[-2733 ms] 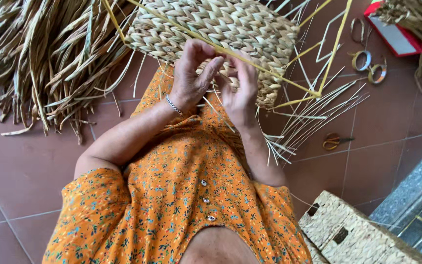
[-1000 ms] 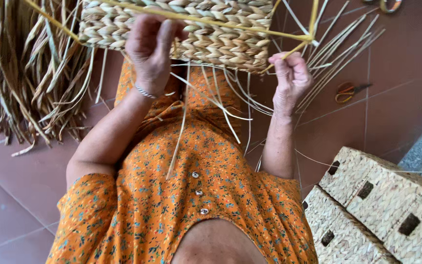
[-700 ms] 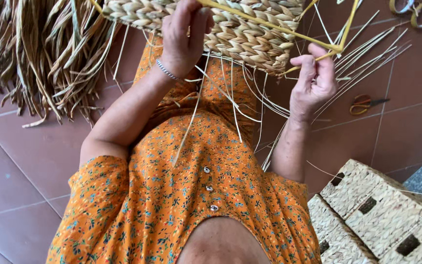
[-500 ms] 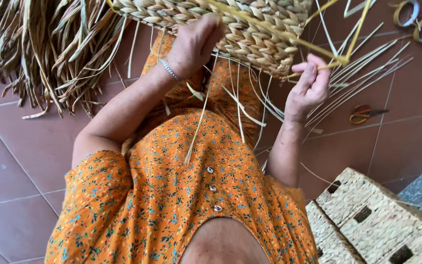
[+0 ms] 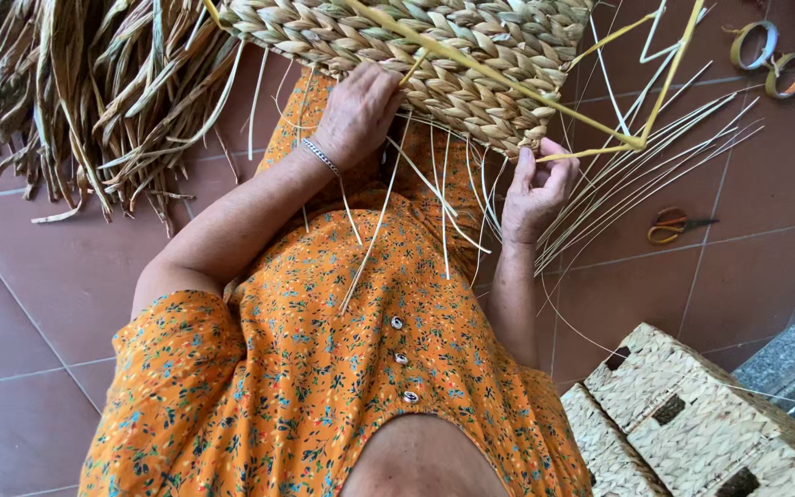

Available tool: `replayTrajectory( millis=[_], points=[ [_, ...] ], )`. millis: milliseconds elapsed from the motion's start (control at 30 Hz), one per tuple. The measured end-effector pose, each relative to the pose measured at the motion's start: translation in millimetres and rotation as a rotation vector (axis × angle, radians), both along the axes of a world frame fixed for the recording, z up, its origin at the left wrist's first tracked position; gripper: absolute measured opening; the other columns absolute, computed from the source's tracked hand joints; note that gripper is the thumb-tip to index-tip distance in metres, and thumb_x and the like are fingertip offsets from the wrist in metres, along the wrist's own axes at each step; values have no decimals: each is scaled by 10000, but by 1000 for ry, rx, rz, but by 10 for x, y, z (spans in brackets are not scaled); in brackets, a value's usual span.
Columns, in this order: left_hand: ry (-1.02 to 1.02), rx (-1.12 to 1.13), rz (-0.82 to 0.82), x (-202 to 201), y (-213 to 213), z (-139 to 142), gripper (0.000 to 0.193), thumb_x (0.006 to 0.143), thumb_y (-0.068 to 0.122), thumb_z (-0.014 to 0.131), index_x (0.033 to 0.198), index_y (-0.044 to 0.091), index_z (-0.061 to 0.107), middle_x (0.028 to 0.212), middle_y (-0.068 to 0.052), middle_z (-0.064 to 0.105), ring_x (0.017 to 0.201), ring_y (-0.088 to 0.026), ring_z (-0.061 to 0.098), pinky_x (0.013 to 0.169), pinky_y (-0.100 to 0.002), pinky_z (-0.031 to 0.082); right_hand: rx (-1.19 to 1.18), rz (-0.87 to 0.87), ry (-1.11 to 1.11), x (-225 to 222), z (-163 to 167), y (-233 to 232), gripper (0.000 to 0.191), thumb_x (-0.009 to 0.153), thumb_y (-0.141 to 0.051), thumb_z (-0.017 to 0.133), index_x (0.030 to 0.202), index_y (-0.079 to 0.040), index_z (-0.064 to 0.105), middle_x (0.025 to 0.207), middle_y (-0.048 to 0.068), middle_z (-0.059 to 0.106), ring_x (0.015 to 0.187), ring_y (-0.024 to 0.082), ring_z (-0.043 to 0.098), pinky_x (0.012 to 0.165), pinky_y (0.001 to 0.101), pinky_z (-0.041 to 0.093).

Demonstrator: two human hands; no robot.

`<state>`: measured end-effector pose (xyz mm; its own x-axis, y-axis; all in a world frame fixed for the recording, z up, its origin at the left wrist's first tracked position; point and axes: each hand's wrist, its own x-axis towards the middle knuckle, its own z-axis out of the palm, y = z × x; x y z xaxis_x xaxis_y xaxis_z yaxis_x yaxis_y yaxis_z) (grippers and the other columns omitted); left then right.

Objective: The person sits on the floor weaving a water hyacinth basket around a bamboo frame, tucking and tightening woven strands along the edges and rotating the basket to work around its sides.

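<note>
Woven straw fills the top of the frame: a half-made basket (image 5: pixel 416 55) of plaited pale fibre, built round a thin yellow frame (image 5: pixel 655 87), sits above our lap with its lower edge facing us.

Our left hand (image 5: pixel 356 115), just left of centre, lies palm-down against the basket's lower edge. Its fingers are curled loosely and pressed into the weave, gripping the rim along with a strand or two. A thin silver bracelet (image 5: pixel 321 158) circles the wrist, and the bare forearm runs down-left to an orange flowered sleeve (image 5: pixel 172 387).

Our right hand (image 5: pixel 537 189), right of centre, is half closed beneath the basket's lower right corner. Thumb and fingertips pinch the end of a yellow frame rod (image 5: pixel 581 153) where it leaves the weave. The wrist is bent back and the forearm drops straight down toward us.

Loose thin strands (image 5: pixel 434 198) hang from the basket between the two hands, across the orange dress.

A heap of dried reed (image 5: pixel 75 92) lies at upper left. Scissors (image 5: pixel 674 225) rest on the red tiles at right, two tape rolls (image 5: pixel 770 60) at upper right, and finished woven boxes (image 5: pixel 692 414) at lower right.
</note>
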<state>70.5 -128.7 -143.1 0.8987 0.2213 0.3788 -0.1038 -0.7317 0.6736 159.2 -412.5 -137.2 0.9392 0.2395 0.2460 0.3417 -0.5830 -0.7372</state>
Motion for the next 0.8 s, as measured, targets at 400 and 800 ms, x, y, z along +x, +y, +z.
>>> replayTrajectory(
  millis=[400,800],
  points=[
    [76,-136,86,-69,-34,54,234,976,87,713,1156,38,572,1016,-173,597,900,-341,635,747,-426,541,-272,9,-380,52,25,-5,264,925,-159,837,973,-47,603,932,70,635,903,286,583,837,420,465],
    [116,73,53,-7,-124,-146,449,899,58,610,1329,-18,507,1086,-155,625,1022,-325,634,830,-415,570,-56,-53,-11,131,-271,-57,233,977,-145,811,960,-17,617,884,71,676,775,184,651,709,324,532]
  ],
)
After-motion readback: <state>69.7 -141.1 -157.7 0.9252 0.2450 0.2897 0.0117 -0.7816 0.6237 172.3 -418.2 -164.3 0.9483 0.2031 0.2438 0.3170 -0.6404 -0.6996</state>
